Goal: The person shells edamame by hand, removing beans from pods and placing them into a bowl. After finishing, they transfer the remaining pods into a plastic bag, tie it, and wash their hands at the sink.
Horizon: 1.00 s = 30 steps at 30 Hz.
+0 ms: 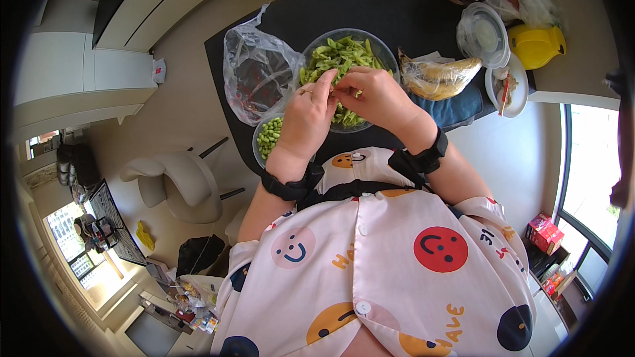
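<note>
My left hand [306, 121] and my right hand [381, 99] meet fingertip to fingertip above a large clear bowl [393, 54]. Green edamame pods [342, 52] fill that bowl. Pinched between the fingers is a small edamame pod, mostly hidden by them. Partly behind my left wrist stands a smaller clear bowl [255, 145] with shelled green beans [269, 134] in it. A crumpled clear plastic bag [260, 67] lies to the left of the pods, touching or nearly touching the large bowl.
Right of the large bowl, wrapped bananas [439, 78] lie beside a dark blue cloth [454, 108]. Farther right are a clear lidded container [482, 34], a white plate [518, 91] and a yellow object [536, 47]. The black table's [218, 67] left edge faces a beige chair [183, 183].
</note>
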Available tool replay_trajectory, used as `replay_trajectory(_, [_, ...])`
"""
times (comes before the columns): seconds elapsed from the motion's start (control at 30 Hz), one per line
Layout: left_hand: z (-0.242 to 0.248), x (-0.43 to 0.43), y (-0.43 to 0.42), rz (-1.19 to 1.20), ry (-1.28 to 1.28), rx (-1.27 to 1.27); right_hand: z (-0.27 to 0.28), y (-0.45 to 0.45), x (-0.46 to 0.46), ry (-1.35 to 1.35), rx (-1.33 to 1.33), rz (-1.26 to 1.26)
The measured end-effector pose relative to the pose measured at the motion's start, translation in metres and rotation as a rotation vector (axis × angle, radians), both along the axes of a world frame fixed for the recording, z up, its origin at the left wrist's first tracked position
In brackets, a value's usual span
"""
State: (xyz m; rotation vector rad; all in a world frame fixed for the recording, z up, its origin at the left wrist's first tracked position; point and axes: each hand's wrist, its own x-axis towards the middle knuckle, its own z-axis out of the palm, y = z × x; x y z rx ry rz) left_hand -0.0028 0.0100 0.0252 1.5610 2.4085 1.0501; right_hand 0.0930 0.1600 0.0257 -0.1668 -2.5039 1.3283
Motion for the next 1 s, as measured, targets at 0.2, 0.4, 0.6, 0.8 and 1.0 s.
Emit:
replay_trajectory(0.2, [-0.002,0.0,-0.005,-0.018,-0.064,-0.013,-0.002,0.001,-0.004,-0.073,-0.173,-0.052])
replay_trajectory(0.4, [-0.001,0.002,-0.006,0.082,-0.262,0.048,-0.004,0.0,-0.005,-0.084,-0.21,-0.064])
replay_trajectory(0.6, [0.008,-0.002,-0.006,0.139,-0.453,0.064,0.002,0.001,-0.006,0.194,-0.049,0.054])
replay_trajectory(0.8, [0.009,-0.004,-0.006,0.126,-0.624,0.091,0.003,0.004,-0.002,0.261,0.299,0.081])
replay_trajectory(1.0, [0.002,-0.003,-0.004,0.108,-0.787,0.149,0.006,0.0,-0.001,0.272,0.281,-0.001])
